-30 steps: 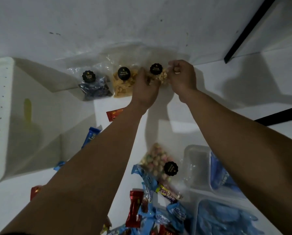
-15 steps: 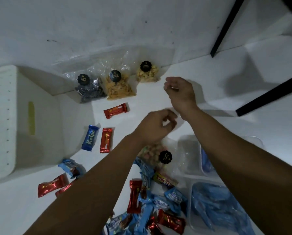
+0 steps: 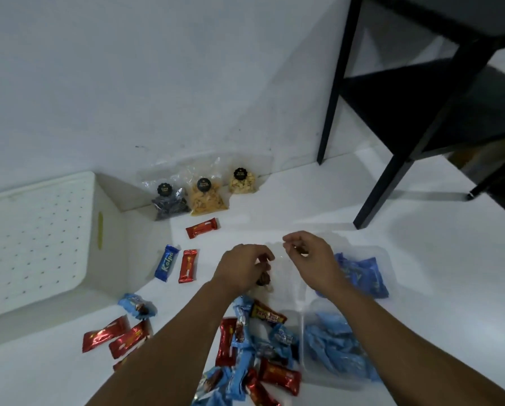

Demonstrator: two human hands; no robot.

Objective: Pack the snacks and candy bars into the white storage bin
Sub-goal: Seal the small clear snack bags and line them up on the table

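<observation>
Between my two hands lies a clear snack bag [image 3: 277, 266], and that is where things could slip: my left hand [image 3: 242, 266] has its fingers curled down onto the bag's near end, my right hand [image 3: 310, 254] pinches what looks like the thin plastic top edge, though the film is so faint I cannot tell how firm either hold is. If I lift by that edge alone the bag may slide out or its contents bunch to one side, and a careless sweep could drag the loose bars just below my wrists along with it. The white storage bin [image 3: 40, 238] sits well to the left of my left hand, tipped so its perforated wall faces up, and I judge nothing has gone into it yet; a long carry across the scattered bars risks a drop. By count: three clear snack bags [image 3: 204, 194] stand beyond my hands against the wall, dark, orange and pale. Left of my left hand lie one blue Kalpa bar [image 3: 166, 262] and two red bars [image 3: 188, 265], one farther out. Nearer me on the left are two red bars and one light-blue wrapper [image 3: 137, 306]. Below my wrists is a mixed pile [image 3: 254, 353] too tangled to count, and right of my right hand are clear tubs [image 3: 359, 273] holding blue packets, number uncertain.
</observation>
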